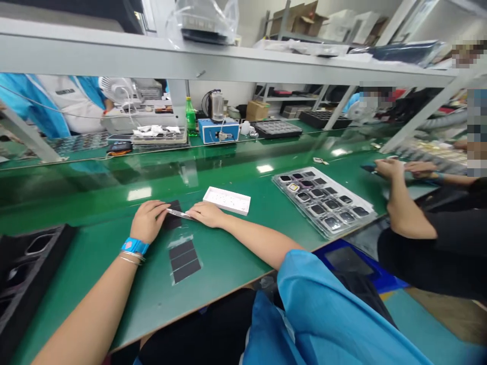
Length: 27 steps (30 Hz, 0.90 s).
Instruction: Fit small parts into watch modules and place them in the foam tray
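My left hand [147, 221] is closed, its fingertips pinching one end of a thin, shiny, pale strip [177, 214]. The other end is between the fingers of my right hand [207, 213]. The strip's exact kind is too small to make out. Below it, partly hidden by my hands, lies a dark sheet [173, 222] on the green table. Closer to me is a clear-backed sheet of black rectangular pieces [185, 261]. Just beyond my right hand stands a shallow white box [228, 201] with tiny dark bits inside.
Stacked clear trays [323, 203] of dark, square-framed parts lie to the right. A black foam tray [38, 274] borders the left side. A co-worker's hands [391, 166] are at the far right. Behind, a blue device [218, 132] and a green bottle [190, 116] stand under a shelf beam.
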Each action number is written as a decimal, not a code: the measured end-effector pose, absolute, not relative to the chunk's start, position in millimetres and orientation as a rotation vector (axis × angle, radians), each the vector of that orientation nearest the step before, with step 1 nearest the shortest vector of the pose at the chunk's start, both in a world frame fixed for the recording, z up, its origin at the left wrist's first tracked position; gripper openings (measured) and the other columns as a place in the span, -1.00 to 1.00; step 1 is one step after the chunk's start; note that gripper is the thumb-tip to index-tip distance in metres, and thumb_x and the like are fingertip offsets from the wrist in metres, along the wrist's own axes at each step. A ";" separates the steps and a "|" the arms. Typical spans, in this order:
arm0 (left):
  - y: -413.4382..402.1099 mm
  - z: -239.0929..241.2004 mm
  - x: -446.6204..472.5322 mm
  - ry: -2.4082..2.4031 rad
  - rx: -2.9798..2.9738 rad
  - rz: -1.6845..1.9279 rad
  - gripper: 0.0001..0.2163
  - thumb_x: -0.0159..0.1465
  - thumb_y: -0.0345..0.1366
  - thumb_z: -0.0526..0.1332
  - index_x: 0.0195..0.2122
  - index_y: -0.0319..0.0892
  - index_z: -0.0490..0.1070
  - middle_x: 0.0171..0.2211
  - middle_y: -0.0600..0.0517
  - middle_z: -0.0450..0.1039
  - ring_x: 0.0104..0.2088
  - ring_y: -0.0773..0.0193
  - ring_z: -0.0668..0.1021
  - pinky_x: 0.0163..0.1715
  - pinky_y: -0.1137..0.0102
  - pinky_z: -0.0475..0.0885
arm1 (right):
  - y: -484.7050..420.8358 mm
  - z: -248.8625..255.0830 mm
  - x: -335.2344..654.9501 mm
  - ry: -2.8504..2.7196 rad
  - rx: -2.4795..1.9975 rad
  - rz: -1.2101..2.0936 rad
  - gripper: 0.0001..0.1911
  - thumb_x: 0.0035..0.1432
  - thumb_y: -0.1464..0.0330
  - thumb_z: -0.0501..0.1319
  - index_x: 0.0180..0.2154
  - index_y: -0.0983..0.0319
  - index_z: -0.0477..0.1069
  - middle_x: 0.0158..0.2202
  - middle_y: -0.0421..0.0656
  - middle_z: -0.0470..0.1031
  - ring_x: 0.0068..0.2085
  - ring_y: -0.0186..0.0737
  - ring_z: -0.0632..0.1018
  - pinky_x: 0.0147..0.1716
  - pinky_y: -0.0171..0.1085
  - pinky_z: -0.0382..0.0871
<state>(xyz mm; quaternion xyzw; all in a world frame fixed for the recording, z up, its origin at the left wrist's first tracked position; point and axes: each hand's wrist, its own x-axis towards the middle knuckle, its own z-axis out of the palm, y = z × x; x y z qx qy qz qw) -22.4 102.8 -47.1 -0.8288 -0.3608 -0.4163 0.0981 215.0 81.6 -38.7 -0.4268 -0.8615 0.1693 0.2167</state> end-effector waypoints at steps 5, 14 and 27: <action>98.0 -42.2 -22.4 -1.226 -2.442 -1.322 -0.70 0.32 -0.11 0.09 -0.23 -0.10 0.59 -0.26 -0.07 0.57 -0.19 0.05 0.55 -0.07 0.16 0.45 | 81.4 -39.3 215.9 -2.369 -1.176 0.480 -0.60 0.41 0.22 -0.01 -0.18 0.23 0.57 -0.17 -0.12 0.59 -0.10 -0.24 0.53 -0.05 -0.29 0.29; 91.9 -35.6 -18.7 -1.823 -2.336 -1.787 -0.74 0.25 -0.18 0.13 -0.26 -0.18 0.56 -0.30 -0.05 0.58 -0.18 0.11 0.57 -0.05 0.27 0.43 | 82.6 -41.9 216.1 -2.359 -1.172 0.513 -0.61 0.40 0.21 0.02 -0.17 0.26 0.57 -0.15 -0.09 0.59 -0.07 -0.20 0.54 -0.02 -0.26 0.30; 103.8 -43.1 -16.6 -2.369 -1.762 -2.622 -0.78 0.34 -0.25 0.12 -0.39 -0.27 0.37 -0.49 -0.02 0.50 -0.45 0.33 0.58 -0.26 0.39 0.50 | 80.9 -46.7 221.3 -2.327 -1.099 0.538 -0.49 0.41 0.12 -0.08 -0.22 0.24 0.56 -0.32 -0.08 0.56 -0.15 -0.14 0.54 -0.06 -0.18 0.32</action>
